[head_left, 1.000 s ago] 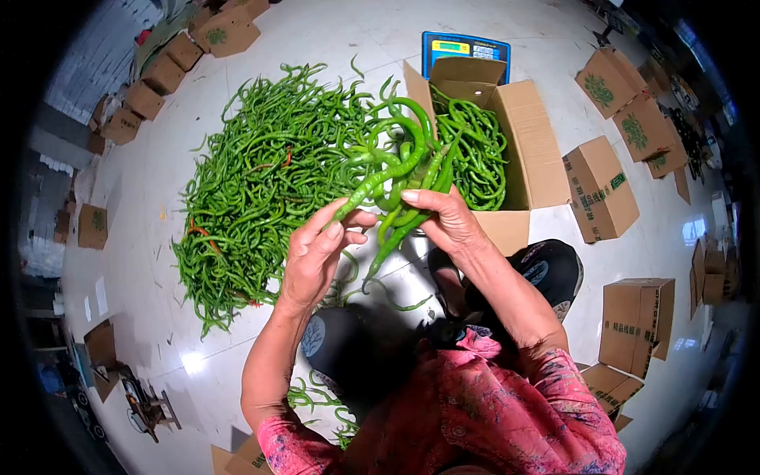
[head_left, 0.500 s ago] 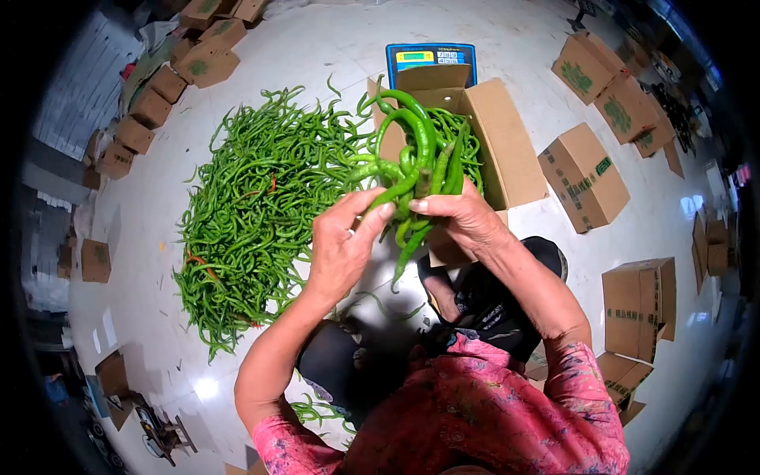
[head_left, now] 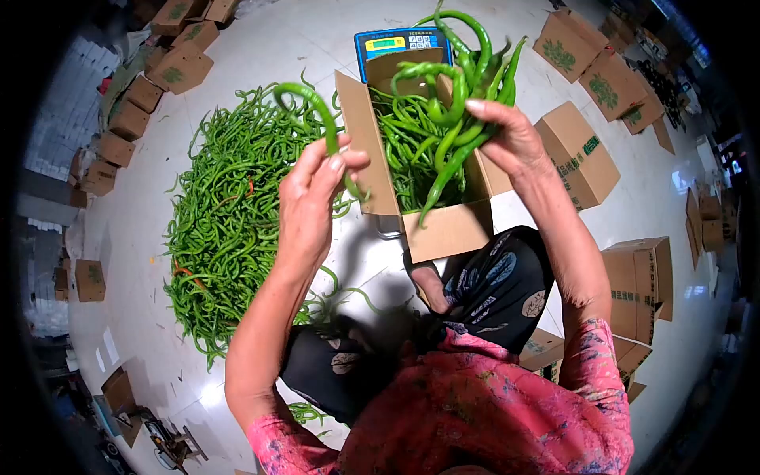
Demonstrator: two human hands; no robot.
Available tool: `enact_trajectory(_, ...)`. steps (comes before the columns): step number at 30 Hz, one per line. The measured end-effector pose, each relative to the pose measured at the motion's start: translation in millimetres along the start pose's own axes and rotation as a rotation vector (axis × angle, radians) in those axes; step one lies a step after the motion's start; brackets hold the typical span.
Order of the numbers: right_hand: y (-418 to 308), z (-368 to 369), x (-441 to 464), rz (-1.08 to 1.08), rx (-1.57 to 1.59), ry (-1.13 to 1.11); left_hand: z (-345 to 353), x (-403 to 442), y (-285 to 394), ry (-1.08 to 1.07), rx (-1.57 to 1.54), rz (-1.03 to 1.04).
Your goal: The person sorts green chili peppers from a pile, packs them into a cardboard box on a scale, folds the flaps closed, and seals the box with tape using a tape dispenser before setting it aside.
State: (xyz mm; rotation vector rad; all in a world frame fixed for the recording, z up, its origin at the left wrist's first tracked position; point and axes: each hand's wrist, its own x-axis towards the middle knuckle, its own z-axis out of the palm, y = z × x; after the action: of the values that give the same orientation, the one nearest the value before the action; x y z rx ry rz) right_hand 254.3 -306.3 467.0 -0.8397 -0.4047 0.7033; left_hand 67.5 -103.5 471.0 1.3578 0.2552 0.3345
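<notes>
A single curved green chili pepper (head_left: 317,107) is pinched between the thumb and fingers of my left hand (head_left: 311,186), beside the left flap of the open cardboard box. My right hand (head_left: 513,138) grips a bunch of long green chili peppers (head_left: 455,99) above the box. The cardboard box (head_left: 447,231) holds many more green chilies and partly covers a blue digital scale (head_left: 366,59). To the left, a large heap of green chilies (head_left: 229,229) is spread on the floor, with a few red ones in it.
A closed carton (head_left: 582,158) lies right of the box, and another carton (head_left: 637,277) stands lower right. More cartons (head_left: 178,71) line the upper left, with others (head_left: 570,47) at upper right. Loose chilies (head_left: 348,297) lie near my legs.
My hands were together at the bunch; now they are apart. The left has moved left with one chili, the right has moved up and right with the bunch.
</notes>
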Motion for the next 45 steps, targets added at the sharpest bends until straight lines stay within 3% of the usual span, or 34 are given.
enact_trajectory(2,-2.1,-16.7,9.1,0.052,0.091,-0.033,7.0,19.0,-6.4,-0.025,0.089,0.012)
enact_trajectory(5,26.7,-53.9,16.5,0.197,-0.037,0.12,15.3,48.8,-39.3,-0.131,0.475,0.021)
enact_trajectory(7,57.2,-86.3,14.4,0.434,-0.38,0.282,17.0,58.3,-76.3,-0.166,0.783,0.04)
enact_trajectory(9,75.3,-123.7,5.4,0.587,-0.812,0.357,5.5,59.4,-89.5,-0.368,0.881,0.009)
enact_trajectory(11,80.3,-135.0,0.5,0.572,-0.89,0.394,-6.7,55.3,-97.6,-0.496,0.893,-0.045)
enact_trajectory(14,89.6,-128.5,3.2,0.237,-1.421,0.32,-19.6,39.9,-91.1,-0.541,0.746,-0.205)
enact_trajectory(17,101.5,-123.4,20.7,0.007,-1.56,0.151,-35.2,19.4,-58.1,-0.517,0.53,-0.353)
enact_trajectory(22,112.6,-101.4,7.1,0.425,-1.742,-0.5,-116.1,-36.7,-64.6,-0.203,0.307,-0.512)
enact_trajectory(23,106.6,-96.2,1.8,0.394,-1.773,-0.604,-138.1,-54.9,-74.9,-0.105,0.252,-0.561)
enact_trajectory(25,102.5,-108.1,-3.9,0.311,-1.788,-0.6,-186.8,-102.6,-110.3,0.097,0.225,-0.609)
enact_trajectory(26,102.7,-107.3,-2.6,0.383,-1.746,-0.43,-206.4,-130.0,-130.3,0.22,0.22,-0.641)
enact_trajectory(27,92.8,-85.0,-7.8,0.255,-1.92,-0.449,-227.4,-162.1,-152.8,0.348,0.215,-0.677)
enact_trajectory(29,94.9,-65.9,-5.7,0.237,-2.018,-0.618,-267.8,-232.8,-212.7,0.593,0.169,-0.742)
enact_trajectory(31,122.2,-78.5,-6.5,0.183,-2.084,-0.717,-304.1,-309.4,-284.3,0.62,0.211,-0.757)
enact_trajectory(33,129.0,-54.7,-1.0,0.345,-2.19,-0.691,-333.7,-386.8,-376.2,0.65,0.271,-0.718)
enact_trajectory(34,132.7,-82.8,5.8,0.172,-2.137,-0.711,-314.2,-400.4,-376.6,0.709,0.549,-0.698)
enact_trajectory(35,133.6,-102.6,15.2,0.025,-1.986,-0.568,-298.3,-406.8,-369.7,0.731,0.714,-0.691)
enact_trajectory(36,132.6,-106.1,22.0,-0.156,-1.754,-0.457,-296.4,-418.1,-378.5,0.775,0.706,-0.671)
enact_trajectory(37,122.8,-118.0,36.8,-0.068,-1.848,-0.379,-295.2,-428.1,-390.3,0.815,0.699,-0.65)
enact_trajectory(38,118.7,-103.7,36.8,-0.185,-1.861,-0.314,-281.5,-414.3,-367.0,0.882,0.845,-0.638)
enact_trajectory(39,115.1,-60.7,27.5,0.047,-1.742,-0.037,-285.8,-418.9,-381.9,0.975,0.884,-0.53)
enact_trajectory(40,115.4,-39.0,23.5,-0.162,-2.023,-0.05,-287.3,-409.7,-369.9,0.974,0.947,-0.579)
enact_trajectory(41,114.6,-10.8,16.2,-0.169,-2.059,-0.077,-289.1,-395.8,-352.9,0.969,1.011,-0.628)
enact_trajectory(42,120.3,17.2,4.5,-0.176,-2.095,-0.1,-295.6,-389.6,-355.4,1.03,1.046,-0.521)
enact_trajectory(43,134.0,41.4,-12.9,-0.144,-1.875,-0.203,-303.2,-382.8,-357.7,1.087,1.081,-0.413)
enact_trajectory(45,167.7,98.7,-48.4,0.035,-1.59,-0.354,-325.0,-356.3,-349.9,0.975,1.221,-0.185)
